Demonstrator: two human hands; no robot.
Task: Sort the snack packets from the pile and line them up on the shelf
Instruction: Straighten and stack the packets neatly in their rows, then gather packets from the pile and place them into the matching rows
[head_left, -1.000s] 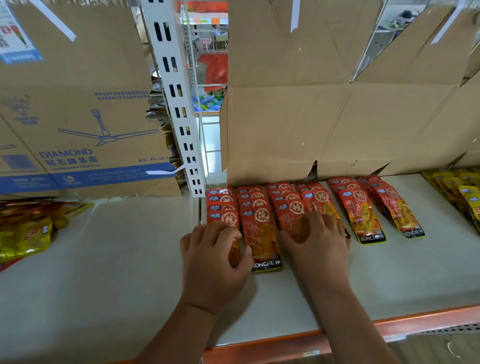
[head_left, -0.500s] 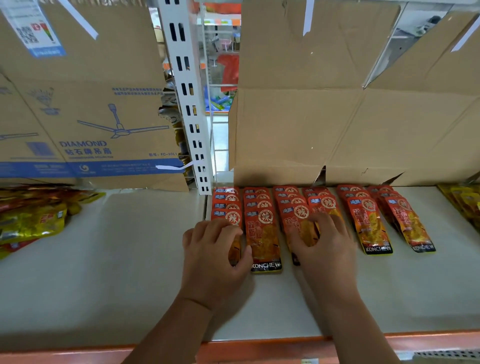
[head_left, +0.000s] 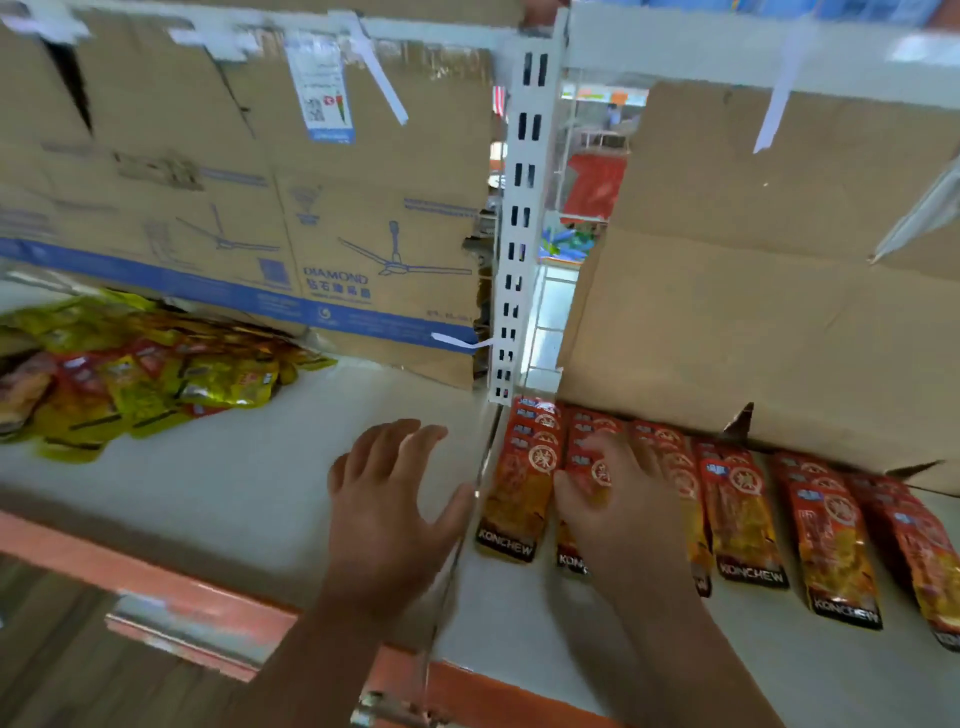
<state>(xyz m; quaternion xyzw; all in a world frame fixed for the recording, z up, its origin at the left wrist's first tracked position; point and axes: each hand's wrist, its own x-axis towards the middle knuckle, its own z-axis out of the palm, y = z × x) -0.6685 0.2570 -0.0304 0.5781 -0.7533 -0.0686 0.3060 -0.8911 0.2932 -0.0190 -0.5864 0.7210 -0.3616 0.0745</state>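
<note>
Several rows of red snack packets marked KONCHEW lie overlapped on the white shelf (head_left: 234, 493): a leftmost row (head_left: 519, 499) and further rows (head_left: 743, 519) out to the right. My right hand (head_left: 623, 509) rests on the second row from the left, fingers laid over the packets; motion blur hides its grip. My left hand (head_left: 389, 509) hovers just left of the leftmost row, fingers spread, holding nothing. A mixed pile of yellow and red packets (head_left: 130, 374) lies at the far left of the shelf.
A cardboard box printed with a ceiling fan (head_left: 363, 249) backs the left bay. Plain cardboard (head_left: 753, 312) backs the right bay. A white slotted upright (head_left: 519, 234) stands between them. The shelf's orange front edge (head_left: 156, 582) runs below my hands.
The view has swung left, showing the pile. My left hand came off the leftmost row and moved left with fingers spread. My right hand shifted left onto the second row.
</note>
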